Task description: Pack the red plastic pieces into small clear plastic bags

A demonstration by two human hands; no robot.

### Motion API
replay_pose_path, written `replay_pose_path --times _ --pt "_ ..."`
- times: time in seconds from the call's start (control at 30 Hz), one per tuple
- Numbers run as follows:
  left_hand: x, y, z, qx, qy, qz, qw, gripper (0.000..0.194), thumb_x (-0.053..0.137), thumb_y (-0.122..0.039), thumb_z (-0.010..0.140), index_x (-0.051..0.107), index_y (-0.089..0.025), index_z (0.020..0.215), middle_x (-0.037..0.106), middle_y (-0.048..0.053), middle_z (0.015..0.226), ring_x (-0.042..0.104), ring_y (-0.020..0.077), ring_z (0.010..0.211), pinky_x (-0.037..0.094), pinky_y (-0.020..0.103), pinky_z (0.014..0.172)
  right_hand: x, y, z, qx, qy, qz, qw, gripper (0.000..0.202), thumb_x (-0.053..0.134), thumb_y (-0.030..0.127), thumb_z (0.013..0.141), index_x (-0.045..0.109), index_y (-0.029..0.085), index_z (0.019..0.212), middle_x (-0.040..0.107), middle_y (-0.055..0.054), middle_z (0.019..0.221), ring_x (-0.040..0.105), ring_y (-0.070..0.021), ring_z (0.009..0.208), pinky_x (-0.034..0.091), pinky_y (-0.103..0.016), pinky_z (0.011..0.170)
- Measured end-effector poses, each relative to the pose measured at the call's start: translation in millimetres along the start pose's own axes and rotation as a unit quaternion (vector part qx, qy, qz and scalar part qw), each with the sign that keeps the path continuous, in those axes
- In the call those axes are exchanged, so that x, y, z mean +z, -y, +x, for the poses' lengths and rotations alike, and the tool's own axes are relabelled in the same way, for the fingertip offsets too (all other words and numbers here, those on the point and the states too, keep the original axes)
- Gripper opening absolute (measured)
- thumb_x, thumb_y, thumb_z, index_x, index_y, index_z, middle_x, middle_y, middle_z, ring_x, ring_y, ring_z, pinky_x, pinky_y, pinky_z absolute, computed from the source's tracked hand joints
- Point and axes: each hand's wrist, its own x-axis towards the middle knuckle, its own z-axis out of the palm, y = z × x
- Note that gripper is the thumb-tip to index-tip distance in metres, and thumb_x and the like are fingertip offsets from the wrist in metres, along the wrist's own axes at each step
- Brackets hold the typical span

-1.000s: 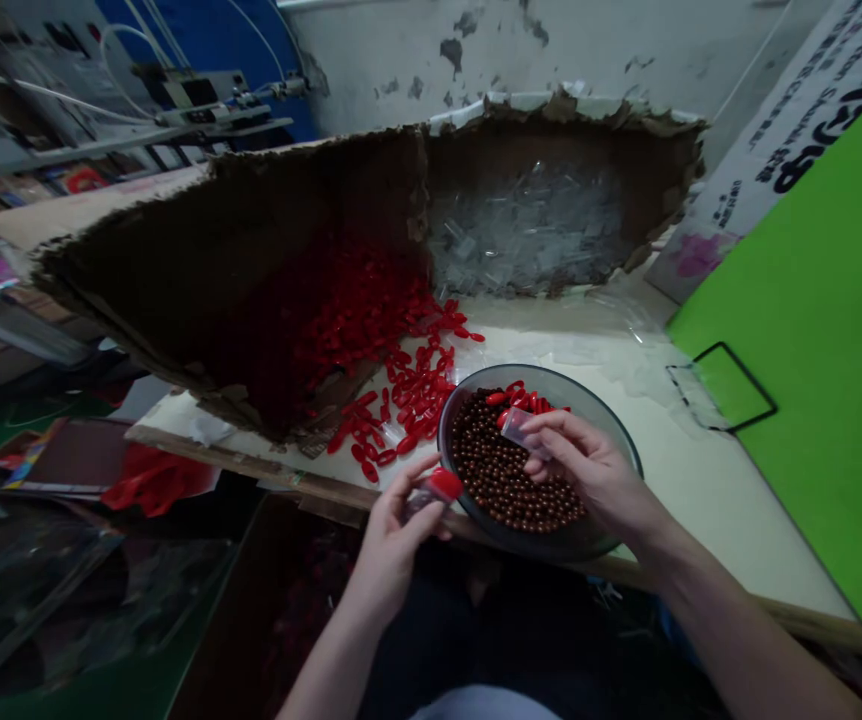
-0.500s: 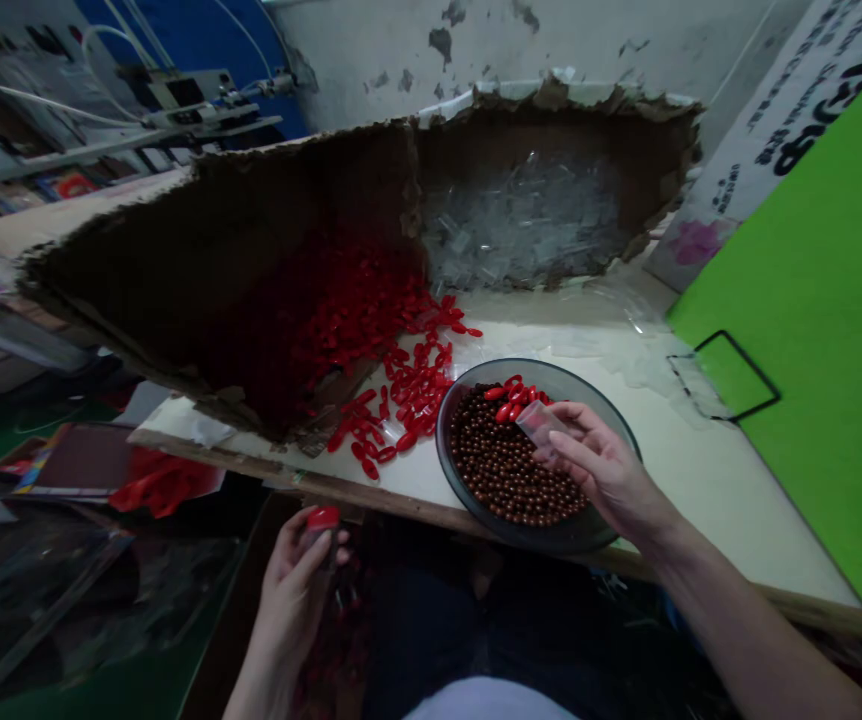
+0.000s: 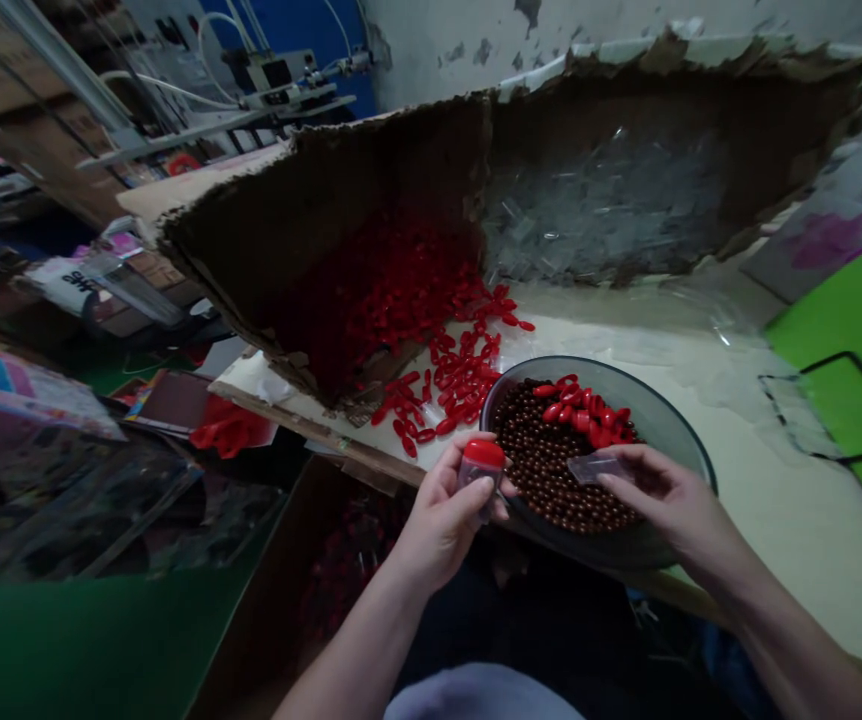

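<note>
My left hand (image 3: 450, 510) is closed around a small clear container with a red cap (image 3: 484, 455), upright at the bowl's left edge. Between the fingers of my right hand (image 3: 663, 495) is a clear plastic tube (image 3: 593, 468), tilted over the bowl. The glass bowl (image 3: 671, 410) contains many dark brown beads (image 3: 551, 470), with several red caps (image 3: 600, 420) lying on them toward the back. More red caps (image 3: 468, 370) are scattered on the table to the left of the bowl.
A torn cardboard box (image 3: 228, 220) on the table (image 3: 761, 500) holds a red pile and clear tubes (image 3: 611, 220). A green board (image 3: 851, 350) stands at the right. Below the table's front edge is another box (image 3: 251, 590) with red-and-clear items.
My left hand has risen with the red-capped container, from below the table edge to beside the bowl. The tube in my right hand has tilted flatter. The whole view has shifted left.
</note>
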Motion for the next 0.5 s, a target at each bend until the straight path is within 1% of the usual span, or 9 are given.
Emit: replay_pose_path --times 0.07,0.1,0.17,0.2,0.27,0.37,0.4,0.43,0.5 --pt "-1.3 1 -1 0.0 -0.011 0.005 1.0 0.039 0.065 -0.021 0.078 0.053 -0.017 0.115 0.062 0.006 0.092 0.059 0.0112 0.074 0.045 0.02 0.063 -1 -3 1 -0.01 0.015 -0.045 0.999 0.039 0.071 0.044 0.072 0.065 0.019 0.101 0.071 -0.009 0.101 0.066 -0.0252 0.091 0.053 -0.036 0.083" --pt "-4.7 1 -1 0.006 -0.028 0.013 1.0 0.039 0.066 -0.022 0.077 0.053 -0.017 0.115 0.062 0.006 0.094 0.059 0.0114 0.075 0.045 0.02 0.063 -2 -4 3 -0.021 0.024 -0.076 0.997 0.038 0.069 0.044 0.074 0.065 0.019 0.102 0.071 -0.009 0.103 0.066 -0.0255 0.092 0.053 -0.037 0.083" --pt "-20.3 2 -3 0.03 -0.085 0.047 0.995 0.041 0.067 -0.023 0.076 0.053 -0.018 0.114 0.061 0.006 0.097 0.06 0.0117 0.078 0.045 0.021 0.063 -4 -3 6 -0.051 0.052 -0.154 0.985 0.032 0.063 0.041 0.079 0.064 0.021 0.104 0.07 -0.008 0.106 0.066 -0.0251 0.094 0.052 -0.037 0.084" --pt "-33.5 3 -5 0.043 -0.126 0.07 0.989 0.042 0.068 -0.024 0.075 0.053 -0.019 0.114 0.061 0.005 0.098 0.06 0.0118 0.079 0.045 0.021 0.064 -5 -2 8 -0.067 0.068 -0.194 0.976 0.028 0.06 0.039 0.081 0.063 0.022 0.103 0.069 -0.008 0.106 0.065 -0.0245 0.094 0.051 -0.038 0.084" --pt "-70.7 7 -11 0.059 -0.226 0.119 0.965 0.046 0.071 -0.025 0.072 0.053 -0.021 0.114 0.061 0.003 0.097 0.061 0.0121 0.079 0.046 0.021 0.064 -6 3 12 -0.091 0.105 -0.263 0.955 0.019 0.053 0.035 0.086 0.06 0.022 0.098 0.069 -0.007 0.102 0.065 -0.0229 0.091 0.05 -0.037 0.083" --pt "-144.5 16 -28 0.044 -0.369 0.171 0.912 0.044 0.071 -0.031 0.07 0.054 -0.023 0.11 0.062 0.0 0.085 0.061 0.0135 0.069 0.045 0.024 0.058 -7 9 21 -0.103 0.163 -0.342 0.92 0.012 0.046 0.027 0.088 0.056 0.021 0.092 0.07 -0.008 0.095 0.066 -0.0215 0.085 0.049 -0.034 0.079" --pt "-169.5 19 -36 0.039 -0.408 0.182 0.894 0.041 0.07 -0.032 0.071 0.054 -0.023 0.108 0.062 0.0 0.083 0.06 0.0148 0.067 0.046 0.026 0.058 -6 10 24 -0.099 0.182 -0.376 0.903 0.011 0.046 0.024 0.087 0.056 0.021 0.091 0.07 -0.009 0.094 0.066 -0.0217 0.083 0.048 -0.034 0.077" --pt "-192.5 23 -43 0.033 -0.453 0.202 0.868 0.038 0.07 -0.032 0.07 0.055 -0.022 0.103 0.062 0.0 0.08 0.06 0.0159 0.065 0.046 0.028 0.058 -6 9 27 -0.091 0.199 -0.415 0.883 0.01 0.048 0.021 0.085 0.056 0.02 0.09 0.07 -0.01 0.092 0.066 -0.0224 0.082 0.048 -0.033 0.074" --pt "-229.0 30 -59 0.017 -0.498 0.234 0.835 0.032 0.07 -0.029 0.067 0.056 -0.019 0.094 0.061 0.001 0.075 0.06 0.0181 0.063 0.045 0.031 0.057 -3 5 34 -0.065 0.22 -0.501 0.835 0.011 0.051 0.016 0.081 0.058 0.018 0.089 0.07 -0.013 0.086 0.067 -0.0253 0.078 0.047 -0.033 0.068"
